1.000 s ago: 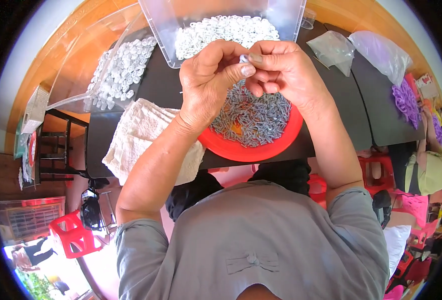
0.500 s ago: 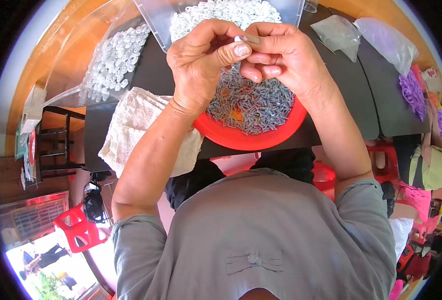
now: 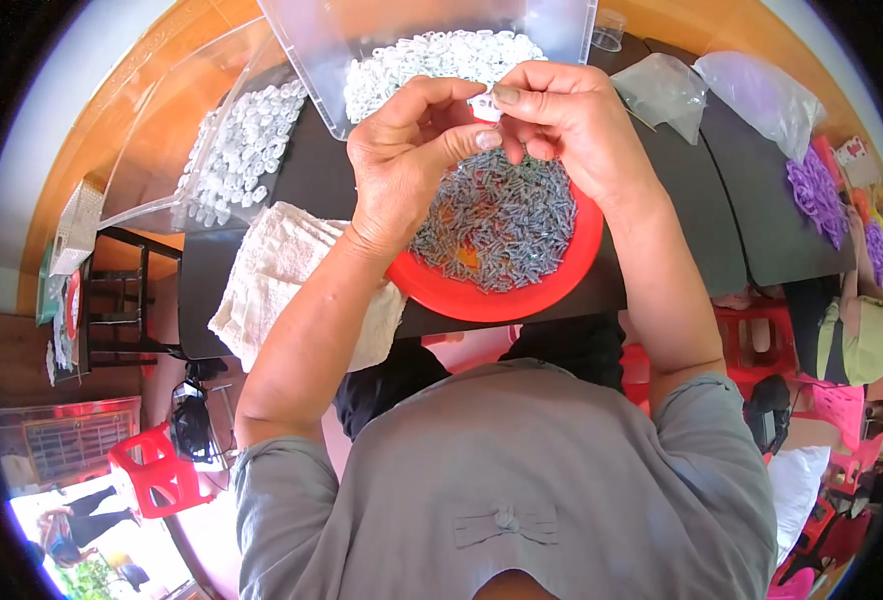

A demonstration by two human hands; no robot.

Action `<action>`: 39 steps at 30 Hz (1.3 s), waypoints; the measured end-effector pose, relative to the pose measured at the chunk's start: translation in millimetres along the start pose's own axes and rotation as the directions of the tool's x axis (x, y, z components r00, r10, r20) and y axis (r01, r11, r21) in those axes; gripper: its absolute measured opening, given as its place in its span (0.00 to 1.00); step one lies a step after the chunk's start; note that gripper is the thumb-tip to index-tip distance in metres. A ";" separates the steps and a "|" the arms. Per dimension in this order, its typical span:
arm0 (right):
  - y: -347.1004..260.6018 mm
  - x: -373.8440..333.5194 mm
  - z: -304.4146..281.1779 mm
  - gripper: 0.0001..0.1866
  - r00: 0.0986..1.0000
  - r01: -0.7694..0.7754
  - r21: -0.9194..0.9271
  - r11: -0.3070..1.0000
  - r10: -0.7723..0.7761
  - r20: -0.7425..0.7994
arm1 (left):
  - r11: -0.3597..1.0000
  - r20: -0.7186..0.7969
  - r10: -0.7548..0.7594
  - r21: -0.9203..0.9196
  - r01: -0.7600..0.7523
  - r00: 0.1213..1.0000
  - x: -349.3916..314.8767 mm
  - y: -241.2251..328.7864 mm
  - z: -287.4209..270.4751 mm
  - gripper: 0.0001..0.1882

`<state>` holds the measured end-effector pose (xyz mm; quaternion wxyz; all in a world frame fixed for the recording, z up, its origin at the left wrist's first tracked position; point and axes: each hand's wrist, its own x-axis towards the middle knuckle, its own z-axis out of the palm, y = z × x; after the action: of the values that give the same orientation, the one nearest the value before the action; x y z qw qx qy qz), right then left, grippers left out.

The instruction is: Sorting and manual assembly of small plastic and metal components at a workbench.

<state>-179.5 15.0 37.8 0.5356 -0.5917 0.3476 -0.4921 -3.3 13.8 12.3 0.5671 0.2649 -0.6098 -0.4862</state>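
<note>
A small white plastic piece (image 3: 485,108) is pinched between the thumb and fingers of my right hand (image 3: 574,115), above the near edge of a clear bin. My left hand (image 3: 409,150) is close beside it, thumb and forefinger spread apart; the forefinger's tip seems to meet the piece's upper left edge. Below both hands a red basin (image 3: 507,308) holds a heap of small grey, rod-like parts (image 3: 517,235). Behind them, many similar white pieces (image 3: 432,60) lie in the clear plastic bin (image 3: 312,75).
Left of the bin, another clear container (image 3: 127,212) holds translucent white pieces (image 3: 242,150). A cream cloth (image 3: 272,270) lies by my left forearm. Plastic bags (image 3: 667,95) and purple strands (image 3: 819,200) are at the right of the dark table (image 3: 717,215). A red stool (image 3: 157,470) stands lower left.
My left thumb has parted from the pinch at the white piece, which now shows more fully in my right fingers. The whole view has shifted slightly, and the bin shows more.
</note>
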 end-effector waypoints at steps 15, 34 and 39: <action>2.9 -2.3 10.3 0.10 0.998 -0.056 -0.032 0.998 0.055 -0.043 | 0.965 0.010 0.154 0.213 -0.152 0.988 -0.5 -2.3 -4.5 0.12; -1.2 -2.6 8.0 0.10 0.997 -0.066 -0.080 0.995 0.063 -0.038 | 0.837 0.060 0.335 0.440 -0.326 0.940 1.1 -10.7 -6.3 0.12; 0.6 -5.1 13.0 0.10 0.994 -0.102 -0.028 0.994 0.101 -0.049 | 0.805 0.076 0.365 0.475 -0.356 0.928 -0.7 -9.4 -6.5 0.12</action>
<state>-168.5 23.4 36.9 0.5426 -0.5694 0.3972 -0.4729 0.9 8.9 2.9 0.5711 0.2812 -0.7446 -0.2006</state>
